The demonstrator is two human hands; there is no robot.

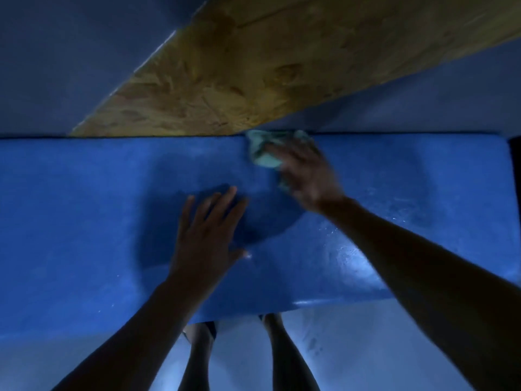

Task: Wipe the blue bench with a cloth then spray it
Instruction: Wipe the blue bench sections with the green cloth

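The blue worktop [84, 221] is running across the view from left to right, with its far edge lying against a blue wall [56, 66] and a slanted sheet of chipboard [253, 66]. The right hand [307, 176] is reaching out to the far edge, a little right of the middle, and is pressing a crumpled pale green cloth [265, 153] down on the surface; the fingers are lying spread over the cloth and curling onto it, so the hand is partly closed on it, and the cloth is showing past the fingertips at the far side and under the palm at the near side. The hand and cloth are blurring, so finer detail of the grip cannot be told. The left hand [207, 238] is lying flat and open on the worktop near its middle, fingers together and pointing toward the far edge, holding nothing. A dark round shadow is falling on the surface between the two hands. Toward the near right part of the worktop the surface is glinting with wet streaks. Below the near edge, the person's two bare legs [197, 356] are standing on a pale floor [352, 348]
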